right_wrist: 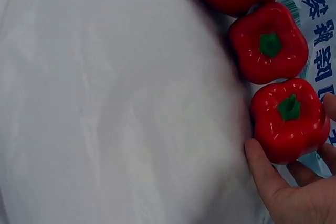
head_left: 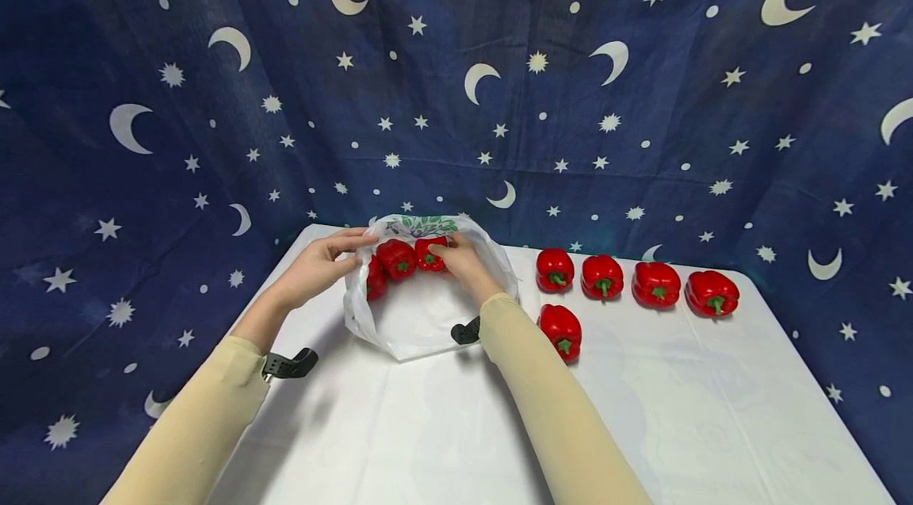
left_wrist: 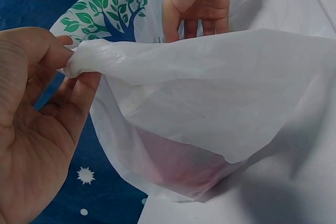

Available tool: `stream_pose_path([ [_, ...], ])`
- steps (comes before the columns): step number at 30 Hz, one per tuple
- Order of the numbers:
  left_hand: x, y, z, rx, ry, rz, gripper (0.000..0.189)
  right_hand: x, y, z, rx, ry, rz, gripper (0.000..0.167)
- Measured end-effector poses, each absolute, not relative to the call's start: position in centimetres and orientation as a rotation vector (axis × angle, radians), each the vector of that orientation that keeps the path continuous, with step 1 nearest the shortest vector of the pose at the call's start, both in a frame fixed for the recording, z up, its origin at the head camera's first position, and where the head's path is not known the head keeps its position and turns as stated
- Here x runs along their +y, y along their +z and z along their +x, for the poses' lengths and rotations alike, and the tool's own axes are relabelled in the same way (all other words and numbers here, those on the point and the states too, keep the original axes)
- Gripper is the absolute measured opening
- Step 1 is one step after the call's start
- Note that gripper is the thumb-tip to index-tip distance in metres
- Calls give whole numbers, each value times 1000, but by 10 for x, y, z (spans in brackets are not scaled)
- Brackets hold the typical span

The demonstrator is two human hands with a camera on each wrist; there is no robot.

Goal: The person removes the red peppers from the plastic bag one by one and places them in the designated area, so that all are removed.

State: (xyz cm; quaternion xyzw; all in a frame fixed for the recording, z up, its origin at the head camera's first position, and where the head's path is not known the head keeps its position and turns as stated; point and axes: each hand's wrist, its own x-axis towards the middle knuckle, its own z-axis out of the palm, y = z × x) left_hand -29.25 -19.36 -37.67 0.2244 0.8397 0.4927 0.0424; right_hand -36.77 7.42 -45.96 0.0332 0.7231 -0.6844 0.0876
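Red bell peppers (head_left: pixel 396 259), plastic bag (head_left: pixel 360 323)

Head: right hand (head_left: pixel 464 261) grips one pepper (head_left: pixel 426 255) in bag; two peppers left of its fingers, five outside, right.
Left wrist: left hand (left_wrist: pixel 42 140) pinches bag rim (left_wrist: pixel 86 59).
Right wrist: fingers spread around that pepper.

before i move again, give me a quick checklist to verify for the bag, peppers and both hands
1. Bag mouth open: ok, the left hand pinches its rim.
2. Right hand clear of the bag: not ok, it is inside, fingers around a red pepper.
3. Other bagged peppers resting inside: ok, two show in a row beside that one.
4. All peppers bagged: not ok, five loose peppers lie on the table.
5. Bag underside untorn: cannot tell, hidden.
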Motion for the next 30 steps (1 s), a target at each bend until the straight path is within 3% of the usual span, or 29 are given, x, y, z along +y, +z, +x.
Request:
stream_pose_path([
  [19,-193,-375,-294,2565,1525,667,41,75,-461,-377,2063,-2057,96,59],
  [30,-190,-376,-294,2577,1499,671,41,84,-456,-369,2117,-1937,83,66],
])
